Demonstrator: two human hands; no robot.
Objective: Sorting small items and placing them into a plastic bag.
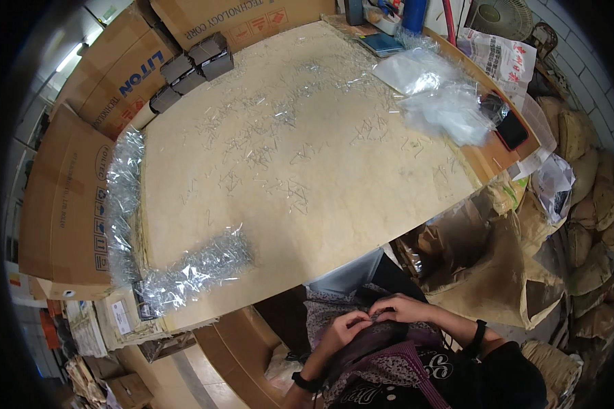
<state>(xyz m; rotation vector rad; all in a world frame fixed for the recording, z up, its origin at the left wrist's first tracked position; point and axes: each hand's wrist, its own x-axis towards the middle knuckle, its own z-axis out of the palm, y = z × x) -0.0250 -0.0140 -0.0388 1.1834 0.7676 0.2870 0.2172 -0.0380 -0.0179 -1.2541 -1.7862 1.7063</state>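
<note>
Both my hands are close together in front of my waist, below the near edge of the table. My left hand is closed, its thumb and fingers pinched together. Its fingertips almost meet those of my right hand, which is bent in a similar pinch. Whatever lies between the fingertips is too small to make out. Right under the hands is the patterned purple-grey apron over my dark shirt. Many thin, shiny metal pieces lie scattered on the tabletop.
Dense piles of shiny pieces line the table's left and near-left edges. Cardboard boxes and dark small boxes stand behind. Clear plastic bags and a phone lie at right. Stuffed sacks fill the far right.
</note>
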